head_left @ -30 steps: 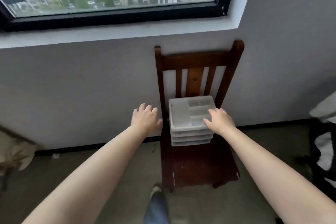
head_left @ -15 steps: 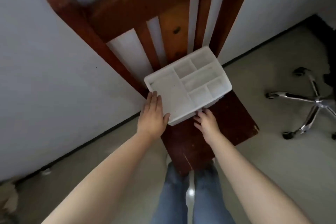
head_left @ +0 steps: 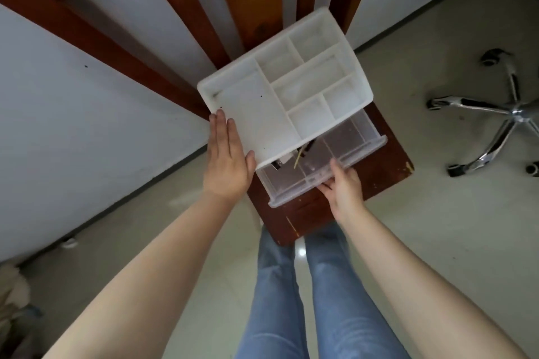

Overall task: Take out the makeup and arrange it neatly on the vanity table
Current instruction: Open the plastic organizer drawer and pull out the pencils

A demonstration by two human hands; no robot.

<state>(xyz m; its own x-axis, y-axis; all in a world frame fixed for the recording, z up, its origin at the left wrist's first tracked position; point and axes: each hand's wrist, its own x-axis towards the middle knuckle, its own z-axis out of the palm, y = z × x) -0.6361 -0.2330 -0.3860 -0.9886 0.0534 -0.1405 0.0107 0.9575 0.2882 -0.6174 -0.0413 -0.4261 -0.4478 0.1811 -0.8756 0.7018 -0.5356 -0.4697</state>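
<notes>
At frame centre, on a wooden chair [head_left: 388, 160]: a white organiser [head_left: 280, 96], top tray compartments bare. Just below it, a clear drawer [head_left: 320, 166], shut half a second ago, now drawn partway out toward the lower edge of the frame. Left hand [head_left: 227, 160] flat against the organiser's left side, fingers straight, bracing rather than clasping. Right hand [head_left: 342, 186] at the drawer's front lip, fingers hooked under and thumb over the rim, gripping it.

Inside the drawer, near the organiser's front edge: the makeup [head_left: 300, 154], a few small dark and yellowish pieces, half hidden under the tray, too small to identify. Rest of the drawer seemingly bare through the clear plastic.

Lower frame: blue-jeaned legs. Right of frame: a swivel-chair base [head_left: 501, 119] on the floor. No desk in view.

Likely meaning: contents now exposed and reachable; next, probably a further pull, then picking the pieces out. Possible risk: organiser sliding on the seat without the left-hand brace.
</notes>
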